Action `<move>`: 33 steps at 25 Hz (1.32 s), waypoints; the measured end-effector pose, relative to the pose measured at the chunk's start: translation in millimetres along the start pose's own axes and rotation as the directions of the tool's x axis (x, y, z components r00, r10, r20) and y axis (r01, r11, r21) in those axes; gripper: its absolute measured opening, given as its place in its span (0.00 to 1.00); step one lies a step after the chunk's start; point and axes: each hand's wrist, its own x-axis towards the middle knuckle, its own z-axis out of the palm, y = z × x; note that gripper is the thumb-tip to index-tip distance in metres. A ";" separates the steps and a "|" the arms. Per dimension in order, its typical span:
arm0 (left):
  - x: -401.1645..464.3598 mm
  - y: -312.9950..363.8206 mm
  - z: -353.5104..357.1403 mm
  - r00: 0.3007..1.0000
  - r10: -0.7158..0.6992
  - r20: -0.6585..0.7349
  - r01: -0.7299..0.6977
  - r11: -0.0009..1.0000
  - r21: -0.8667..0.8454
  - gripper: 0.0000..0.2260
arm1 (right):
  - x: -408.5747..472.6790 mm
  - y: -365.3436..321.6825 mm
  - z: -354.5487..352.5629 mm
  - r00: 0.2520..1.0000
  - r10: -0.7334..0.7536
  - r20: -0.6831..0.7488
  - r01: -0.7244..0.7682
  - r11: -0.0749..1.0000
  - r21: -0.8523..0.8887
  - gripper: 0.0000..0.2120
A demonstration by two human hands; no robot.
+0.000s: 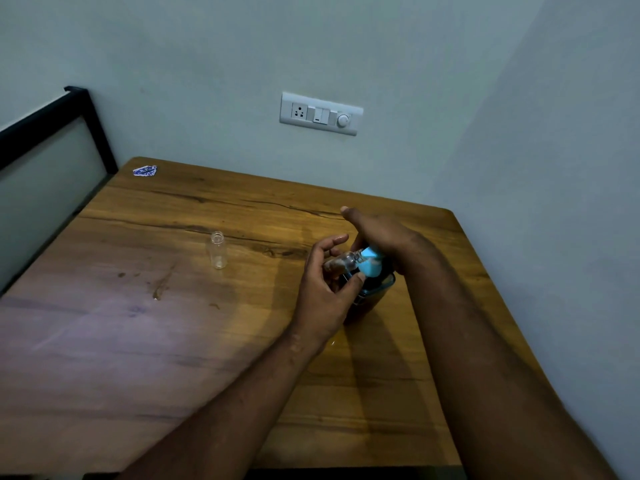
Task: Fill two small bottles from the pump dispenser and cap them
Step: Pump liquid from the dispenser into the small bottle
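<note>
Left hand (323,289) grips a bottle (341,265) tilted, mouth at the pump (370,266) spout. Right hand (384,233) lies flat on the pump head, pressing. First fill looks underway; level unclear. Farther left, second bottle (218,250) stands upright on the table (173,341), empty, uncapped. No caps visible.

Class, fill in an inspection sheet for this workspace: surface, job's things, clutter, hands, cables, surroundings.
Surface: wooden table, stained, with a smear.
Job's things: pump dispenser upright; one bottle held tilted at its spout; empty bottle standing uncapped, apart to the left. Caps: nothing seen.
Clutter: blue sticker at the far corner.
Hands: left hand holds the tilted bottle; right hand rests on the pump head.
Cables: nothing seen.
Surroundings: wall switch panel; black frame at left.
</note>
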 end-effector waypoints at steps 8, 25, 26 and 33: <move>2.3 -1.6 -0.7 1.000 0.004 -0.013 -0.004 1.000 -0.002 0.29 | 8.4 10.2 12.0 0.960 -0.105 -0.260 0.079 0.991 -0.108 0.33; 1.1 -0.1 -0.7 1.000 0.001 -0.004 -0.001 1.000 -0.013 0.28 | 5.7 3.4 1.0 0.999 0.039 0.018 -0.040 0.999 0.025 0.35; 1.5 0.1 -0.2 1.000 0.004 -0.005 -0.004 1.000 -0.011 0.29 | 6.8 4.9 2.7 0.999 0.025 -0.028 -0.024 1.000 0.018 0.34; 1.6 -2.9 0.3 1.000 0.003 -0.006 -0.003 1.000 -0.013 0.29 | 10.7 9.3 9.3 0.976 -0.049 -0.213 0.041 0.998 -0.045 0.35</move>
